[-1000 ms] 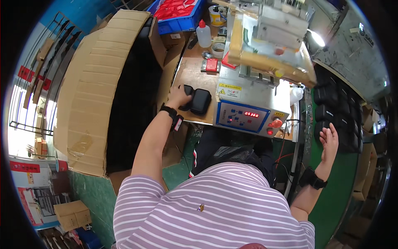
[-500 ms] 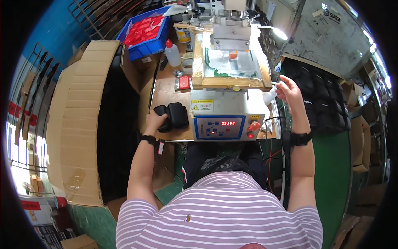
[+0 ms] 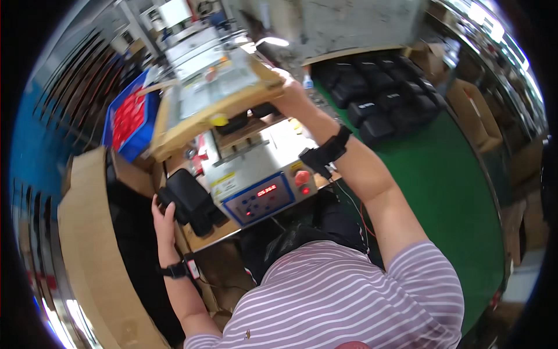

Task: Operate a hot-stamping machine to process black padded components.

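Observation:
My left hand (image 3: 163,220) is at the left edge of a black zip case (image 3: 187,195), its thumb and forefinger apart. That case stands against another dark case at the table's front left. My right hand (image 3: 289,96) reaches in at the right end of a wooden-framed printing screen (image 3: 218,113); its fingers are blurred and partly hidden behind the frame. Below the screen, a black case-like object (image 3: 234,123) shows in the gap, and another dark piece (image 3: 264,110) is near my right wrist. The printing machine's control panel (image 3: 259,198) faces me.
A large cardboard box (image 3: 87,250) with dark contents stands at the left. Behind it is a blue bin (image 3: 152,110) of red pieces. Rows of black cases (image 3: 389,102) lie at the right beyond the green floor (image 3: 447,192). A lit lamp (image 3: 273,42) stands behind the screen.
The view has turned and tilted. My right hand has moved from beside the machine to the screen's right end. My left hand has loosened from the black case. A gap now shows below the screen.

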The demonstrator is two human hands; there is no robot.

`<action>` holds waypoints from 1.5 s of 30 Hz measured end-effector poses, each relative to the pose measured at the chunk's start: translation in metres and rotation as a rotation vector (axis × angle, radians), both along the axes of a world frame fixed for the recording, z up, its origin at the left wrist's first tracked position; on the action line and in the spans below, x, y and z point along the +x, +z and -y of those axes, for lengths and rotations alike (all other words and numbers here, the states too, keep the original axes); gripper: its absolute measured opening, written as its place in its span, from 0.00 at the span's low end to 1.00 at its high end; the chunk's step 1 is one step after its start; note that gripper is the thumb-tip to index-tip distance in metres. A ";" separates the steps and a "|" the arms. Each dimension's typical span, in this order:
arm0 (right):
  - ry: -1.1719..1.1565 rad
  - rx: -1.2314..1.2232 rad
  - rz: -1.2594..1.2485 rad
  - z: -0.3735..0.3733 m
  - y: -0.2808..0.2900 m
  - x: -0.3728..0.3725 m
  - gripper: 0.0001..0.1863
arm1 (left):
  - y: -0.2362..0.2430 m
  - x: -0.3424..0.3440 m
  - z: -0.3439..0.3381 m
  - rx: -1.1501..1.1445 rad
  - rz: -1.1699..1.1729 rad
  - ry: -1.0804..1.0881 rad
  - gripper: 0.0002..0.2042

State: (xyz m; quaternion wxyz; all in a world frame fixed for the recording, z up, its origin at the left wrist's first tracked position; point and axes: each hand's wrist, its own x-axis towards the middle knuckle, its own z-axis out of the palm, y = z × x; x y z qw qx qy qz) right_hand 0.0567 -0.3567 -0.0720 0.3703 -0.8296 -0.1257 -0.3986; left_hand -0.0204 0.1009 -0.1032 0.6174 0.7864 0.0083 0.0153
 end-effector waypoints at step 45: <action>-0.259 1.102 -0.302 0.214 -0.024 -0.242 0.17 | 0.108 0.096 0.256 1.102 0.143 -0.521 0.37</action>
